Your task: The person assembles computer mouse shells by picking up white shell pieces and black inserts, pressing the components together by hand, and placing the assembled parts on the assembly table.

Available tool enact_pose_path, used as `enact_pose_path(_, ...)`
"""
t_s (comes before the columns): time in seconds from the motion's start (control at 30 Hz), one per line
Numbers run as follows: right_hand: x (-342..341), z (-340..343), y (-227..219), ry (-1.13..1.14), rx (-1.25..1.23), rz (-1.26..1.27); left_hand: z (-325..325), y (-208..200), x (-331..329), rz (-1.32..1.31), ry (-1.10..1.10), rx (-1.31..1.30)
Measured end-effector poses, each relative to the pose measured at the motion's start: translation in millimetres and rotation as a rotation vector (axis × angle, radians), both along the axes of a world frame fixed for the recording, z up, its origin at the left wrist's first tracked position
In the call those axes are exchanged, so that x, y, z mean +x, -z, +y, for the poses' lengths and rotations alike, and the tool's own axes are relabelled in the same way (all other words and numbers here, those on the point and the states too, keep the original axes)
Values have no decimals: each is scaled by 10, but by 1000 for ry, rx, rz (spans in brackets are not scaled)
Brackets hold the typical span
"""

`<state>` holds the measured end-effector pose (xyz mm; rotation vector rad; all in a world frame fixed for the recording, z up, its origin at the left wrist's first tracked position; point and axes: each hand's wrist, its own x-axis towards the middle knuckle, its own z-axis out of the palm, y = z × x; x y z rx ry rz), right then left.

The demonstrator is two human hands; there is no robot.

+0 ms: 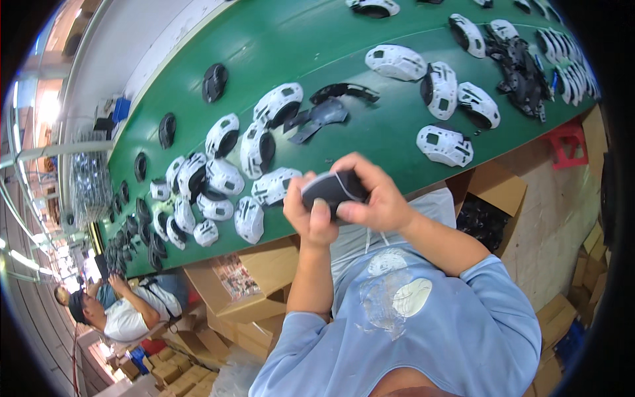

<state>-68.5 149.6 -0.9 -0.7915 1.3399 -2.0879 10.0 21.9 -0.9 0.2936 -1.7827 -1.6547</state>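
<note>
Close in front of my body, at the near edge of the green table (403,173), both hands hold a curved black shell (327,192) with a lighter grey edge. My left hand (307,215) grips its left side, the thumb pressed on its face. On the other side, my right hand (378,198) has its fingers over the top and its thumb along the lower edge. Fingers cover part of the shell, so its exact kind cannot be made out. Nearest to my left hand lies a white curved shell (274,186) with dark cut-outs.
Many white shells (226,177) with black linings crowd the table's left. Loose black pieces (324,119) lie mid-table; a black pile (519,76) sits far right. Open cartons (248,278) and a box of black parts (486,215) flank me. Another person (129,308) sits at lower left.
</note>
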Motion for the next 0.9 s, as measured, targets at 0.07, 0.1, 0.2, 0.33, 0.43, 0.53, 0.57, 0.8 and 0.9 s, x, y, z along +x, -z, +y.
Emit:
enact_pose_path(0.07,-15,46,-76,-16,-21,18,72,-69,54,-33,16,-35)
enact_pose_path(0.1,-28,82,-96,-31,-20,15,96,-116,45,-44,42,-45)
enact_pose_path(0.2,-7,158,-78,-6,25,-69,120,-160,-28,-49,109,-101)
enact_pose_path(0.33,-73,55,-9,26,-53,-153,58,-288,-224,-196,73,-68)
enact_pose_path(0.43,-314,56,-167,4,-100,-170,-155,-341,-560,-222,145,60)
enact_pose_path(0.53,-618,254,-222,150,-82,43,-729,-305,-1175,-130,253,553)
enact_pose_path(0.57,-780,478,-331,200,40,152,-883,-406,-1500,-207,196,589)
enact_pose_path(0.8,-1969,1948,-167,957,722,595,-2327,105,-2945,-710,77,-72)
enact_pose_path(0.9,-2229,2556,-181,1009,1172,978,-2450,301,-3185,-726,-349,-1304)
